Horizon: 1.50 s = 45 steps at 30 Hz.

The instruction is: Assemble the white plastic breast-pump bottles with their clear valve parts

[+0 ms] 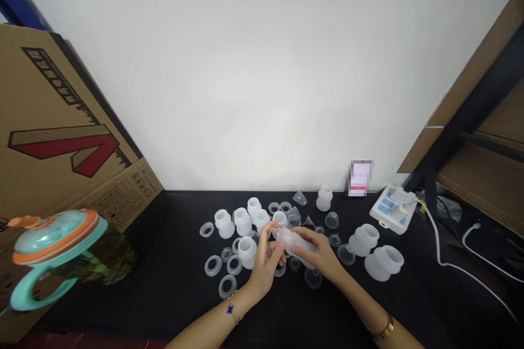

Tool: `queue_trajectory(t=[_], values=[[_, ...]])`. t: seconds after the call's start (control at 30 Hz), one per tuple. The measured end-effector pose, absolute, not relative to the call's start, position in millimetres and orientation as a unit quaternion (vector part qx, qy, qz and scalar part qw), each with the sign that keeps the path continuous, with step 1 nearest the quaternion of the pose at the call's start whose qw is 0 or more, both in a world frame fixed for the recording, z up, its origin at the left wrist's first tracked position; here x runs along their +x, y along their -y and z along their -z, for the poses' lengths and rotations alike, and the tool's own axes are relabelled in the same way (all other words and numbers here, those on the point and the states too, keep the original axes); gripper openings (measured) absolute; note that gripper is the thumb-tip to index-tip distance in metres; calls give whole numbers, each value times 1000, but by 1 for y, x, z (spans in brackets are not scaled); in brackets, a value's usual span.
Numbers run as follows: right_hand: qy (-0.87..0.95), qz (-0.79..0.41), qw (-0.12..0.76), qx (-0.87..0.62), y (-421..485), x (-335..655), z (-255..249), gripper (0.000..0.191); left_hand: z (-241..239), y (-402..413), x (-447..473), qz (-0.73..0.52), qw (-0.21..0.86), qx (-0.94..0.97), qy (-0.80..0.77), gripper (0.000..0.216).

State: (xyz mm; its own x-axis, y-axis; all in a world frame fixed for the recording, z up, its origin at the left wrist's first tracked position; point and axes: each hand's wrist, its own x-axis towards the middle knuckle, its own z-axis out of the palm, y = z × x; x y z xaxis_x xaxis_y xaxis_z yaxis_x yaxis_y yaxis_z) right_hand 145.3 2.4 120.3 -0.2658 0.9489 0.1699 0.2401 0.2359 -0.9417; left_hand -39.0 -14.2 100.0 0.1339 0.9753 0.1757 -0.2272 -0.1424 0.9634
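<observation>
My right hand (319,255) is wrapped round a translucent white baby bottle (302,246), tilted with its top toward the left. At that end the fingers of my left hand (266,259) are closed about the clear top and collar (283,234); the fingers partly hide how these parts sit together. Just left of my left hand stands a white bottle body (246,252). Loose collar rings (234,265) and clear silicone teats (314,278) lie on the black table around both hands. More white bottle bodies (243,222) stand behind the left hand.
Two larger bottle bodies (383,263) rest at the right, near a white power strip (393,209) with a cable. A blurred-out phone-like object (360,178) leans on the wall. At left stand a teal-lidded jug (94,251) and a cardboard box (61,120).
</observation>
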Motion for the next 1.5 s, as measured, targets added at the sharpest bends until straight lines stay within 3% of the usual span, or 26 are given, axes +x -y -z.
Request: queue_trajectory(t=[0.27, 0.97, 1.5], values=[[669, -428, 408, -450, -3, 145, -120, 42, -94, 11, -39, -543, 533, 523, -385, 58], [672, -420, 409, -453, -2, 145, -120, 43, -108, 17, -40, -539, 550, 522, -368, 48], [673, -420, 411, -449, -4, 146, -115, 41, -97, 12, -39, -541, 544, 512, -387, 56]])
